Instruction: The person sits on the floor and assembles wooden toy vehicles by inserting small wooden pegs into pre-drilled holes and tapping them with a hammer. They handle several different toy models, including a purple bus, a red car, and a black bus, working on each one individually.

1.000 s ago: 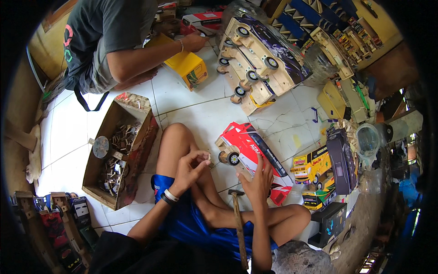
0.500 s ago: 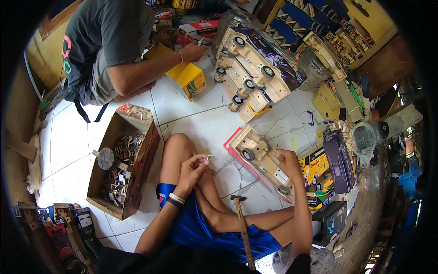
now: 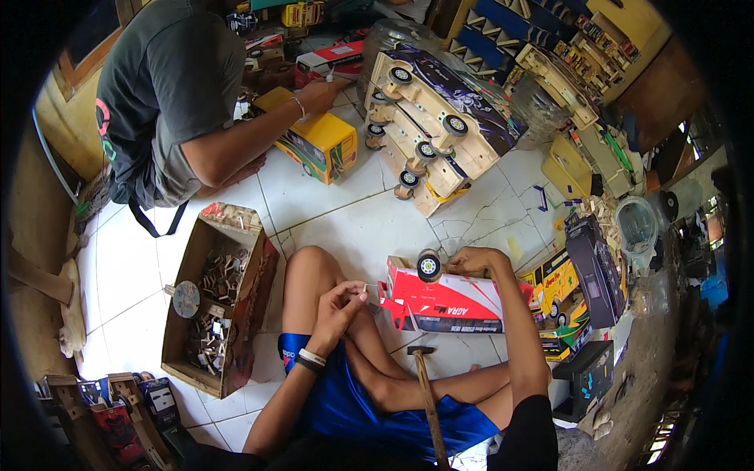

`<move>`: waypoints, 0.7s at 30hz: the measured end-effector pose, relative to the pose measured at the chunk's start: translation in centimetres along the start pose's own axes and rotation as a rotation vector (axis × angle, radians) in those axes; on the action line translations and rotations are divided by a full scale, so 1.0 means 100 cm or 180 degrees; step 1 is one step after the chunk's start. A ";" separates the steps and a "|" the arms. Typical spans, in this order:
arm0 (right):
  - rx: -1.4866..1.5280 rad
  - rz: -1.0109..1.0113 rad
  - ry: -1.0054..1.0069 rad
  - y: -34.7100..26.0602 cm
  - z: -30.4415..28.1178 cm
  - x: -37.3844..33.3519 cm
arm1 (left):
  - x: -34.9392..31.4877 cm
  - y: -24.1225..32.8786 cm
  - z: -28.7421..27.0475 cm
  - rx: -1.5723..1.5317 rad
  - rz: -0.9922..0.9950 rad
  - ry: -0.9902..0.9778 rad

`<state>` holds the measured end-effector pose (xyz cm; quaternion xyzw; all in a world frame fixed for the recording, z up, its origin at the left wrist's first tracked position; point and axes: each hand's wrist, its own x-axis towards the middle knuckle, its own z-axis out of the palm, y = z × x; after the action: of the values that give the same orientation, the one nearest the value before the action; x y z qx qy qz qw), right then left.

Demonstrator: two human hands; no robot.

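Observation:
A red-and-white wooden toy bus [image 3: 452, 302] is tipped on its side in front of my crossed legs, one black wheel [image 3: 430, 265] showing on its upper edge. My right hand [image 3: 477, 262] is closed on the bus's far edge. My left hand [image 3: 342, 308], above my knee, pinches a small thin pin-like piece [image 3: 371, 289] between thumb and fingertips, close to the bus's left end; its exact kind is too small to tell. A hammer [image 3: 430, 400] with a wooden handle rests across my leg, its dark head near the bus.
An open box [image 3: 179, 352] of small wooden pieces stands at left. Beyond are an overturned wooden toy truck [image 3: 408, 141] with several wheels and a yellow toy bus [image 3: 318, 145] beside a co-worker [image 3: 188, 94]. More yellow toy buses [image 3: 554, 279] and a black box [image 3: 585, 381] sit at right.
My right hand has turned the bus from underside-up onto its side, so its printed red-and-white side shows. My left hand, still pinching the small piece, is now nearer the bus's end.

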<state>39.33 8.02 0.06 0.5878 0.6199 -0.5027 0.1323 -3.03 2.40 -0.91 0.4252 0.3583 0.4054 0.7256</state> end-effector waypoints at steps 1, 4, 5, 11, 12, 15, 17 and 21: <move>-0.0173 0.0240 0.0001 -0.004 -0.001 0.007 | 0.000 0.000 0.001 0.0023 -0.0007 0.0050; -0.0242 0.0541 0.0187 -0.009 -0.005 0.014 | 0.000 0.000 0.003 0.0096 0.0082 0.0078; -0.0342 0.0811 0.0282 -0.011 -0.006 0.016 | 0.001 0.000 0.002 -0.0008 0.0144 0.0027; -0.0472 0.0076 0.2825 -0.019 -0.009 0.006 | -0.001 -0.003 -0.003 0.0021 -0.0230 0.0048; -0.0361 -0.0119 0.3426 -0.025 -0.010 -0.001 | -0.002 -0.004 -0.002 -0.0035 -0.0072 0.0029; 0.0310 -0.0599 0.4326 -0.062 0.011 -0.034 | -0.003 -0.007 0.004 0.0142 0.0153 0.0062; 0.0925 -0.0930 0.4199 -0.103 0.052 -0.053 | -0.003 -0.007 0.011 0.0547 0.0326 0.0107; 0.1042 -0.1423 0.2851 -0.180 0.146 -0.083 | -0.008 -0.001 0.018 0.0907 0.0784 -0.0263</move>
<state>19.85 -4.78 8.04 0.6115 0.6393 -0.3084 -0.3497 -1.75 1.00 -0.19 0.5806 0.3271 0.4185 0.6171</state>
